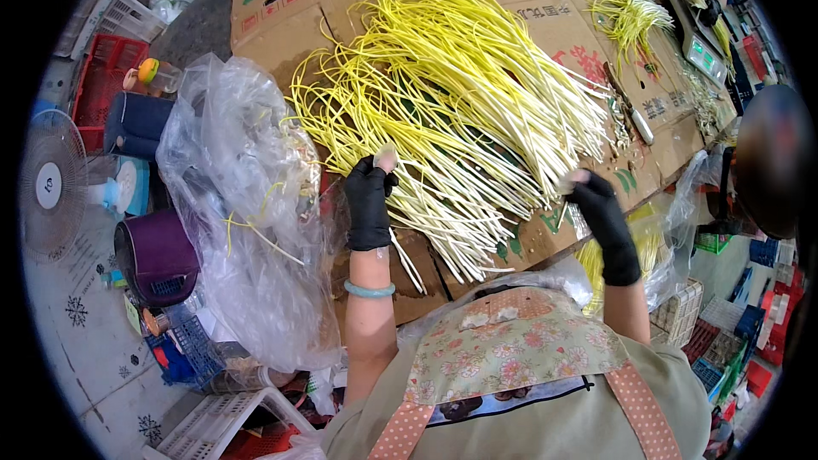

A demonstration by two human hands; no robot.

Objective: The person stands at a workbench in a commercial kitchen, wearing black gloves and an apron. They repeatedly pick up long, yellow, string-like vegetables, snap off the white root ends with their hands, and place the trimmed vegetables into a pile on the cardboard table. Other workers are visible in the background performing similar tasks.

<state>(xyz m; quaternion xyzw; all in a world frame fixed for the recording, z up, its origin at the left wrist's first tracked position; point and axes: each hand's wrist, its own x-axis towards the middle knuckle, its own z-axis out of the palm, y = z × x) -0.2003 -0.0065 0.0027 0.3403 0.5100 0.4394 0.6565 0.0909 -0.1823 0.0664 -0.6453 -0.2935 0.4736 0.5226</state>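
Observation:
A broad heap of blanched garlic chives [447,96], yellow at the leaf tips and white at the stalk ends, is spread over flattened cardboard [287,32]. My left hand [369,204], in a black glove with bare fingertips, is over the heap's near left edge, its fingers curled. Whether a stalk is pinched there is not clear. My right hand [597,217], gloved alike and blurred at the fingertips, is by the white ends at the right. A thin stalk [562,214] shows just below its fingertips; a grip on it cannot be made out.
A knife [632,112] lies on the cardboard among trimmings, right of the heap. Beyond it are a smaller chive bunch [629,16], a digital scale [703,57] and another person's gloved hand [709,13]. A clear plastic bag [236,140] drapes the left edge, near a fan [51,185].

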